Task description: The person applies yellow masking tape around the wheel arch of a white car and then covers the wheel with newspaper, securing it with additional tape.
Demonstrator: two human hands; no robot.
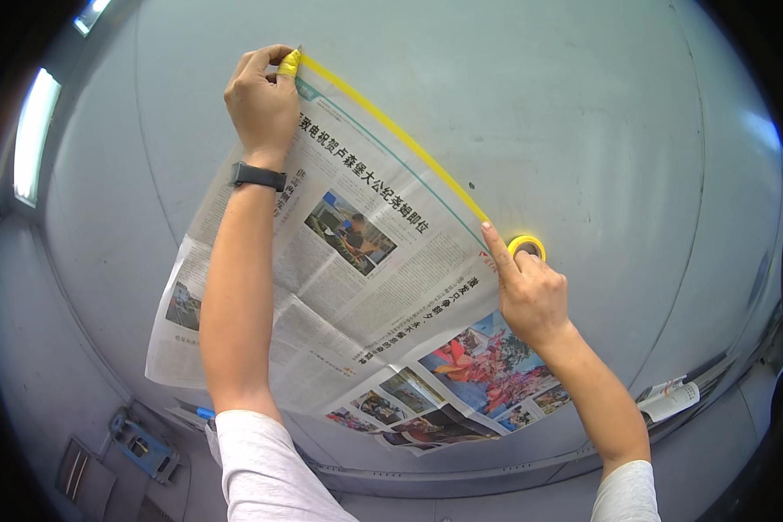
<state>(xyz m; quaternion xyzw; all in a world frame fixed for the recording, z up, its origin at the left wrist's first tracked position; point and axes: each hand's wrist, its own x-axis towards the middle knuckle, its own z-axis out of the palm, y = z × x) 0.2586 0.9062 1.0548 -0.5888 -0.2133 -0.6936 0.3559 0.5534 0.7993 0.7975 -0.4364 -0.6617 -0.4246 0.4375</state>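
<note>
A sheet of newspaper (322, 300) with colour photos lies slantwise on a broad grey panel (583, 113). Along its upper edge runs a straight strip of yellow tape (383, 119), joining paper to panel. At the strip's far left end, my left hand (265, 96) pinches a small yellow-wrapped piece with a dark pointed tip (290, 63); its exact kind is unclear. My right hand (532, 291) rests at the strip's other end, index finger stretched out on the tape. Its remaining fingers curl against the roll of yellow tape (528, 244), partly hiding it.
Below the panel at left, a blue-grey step stool (143, 445) stands on the floor. Folded printed paper (672, 402) sticks out past the panel's right edge. A blue-tipped object (204, 412) shows beside my left sleeve. A small dark spot (471, 185) marks the panel.
</note>
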